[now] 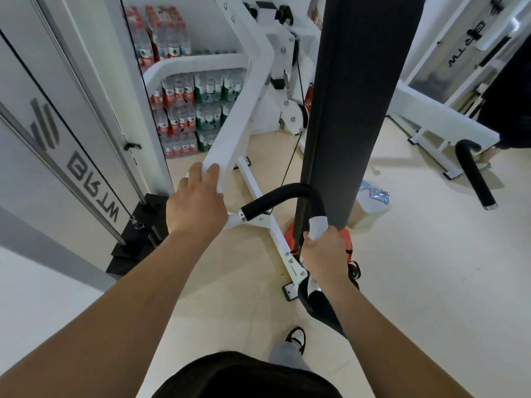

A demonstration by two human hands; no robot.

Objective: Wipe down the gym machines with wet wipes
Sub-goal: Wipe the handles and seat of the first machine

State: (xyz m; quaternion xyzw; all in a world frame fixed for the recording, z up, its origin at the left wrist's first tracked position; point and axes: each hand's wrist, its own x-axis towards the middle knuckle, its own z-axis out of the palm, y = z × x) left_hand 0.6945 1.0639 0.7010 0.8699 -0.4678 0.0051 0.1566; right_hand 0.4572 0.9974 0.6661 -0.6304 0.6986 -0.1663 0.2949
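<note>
Gripping a white wet wipe (317,226) in the right hand (324,249) at 4 o'clock, fingers curling round it, pressing it onto the lower end of the black curved handle (283,193), just beside the foot of the tall black pad (355,96). Clasping the end of the white frame arm (231,124) with the left hand (196,203) at 9 o'clock, fingers wrapping over its edge. Looking past to a crumpled foil packet (375,192) on the floor at 3 o'clock, stacked packs of bottled water (195,110) at 11 o'clock, a second white machine (442,122) at 2 o'clock.
</note>
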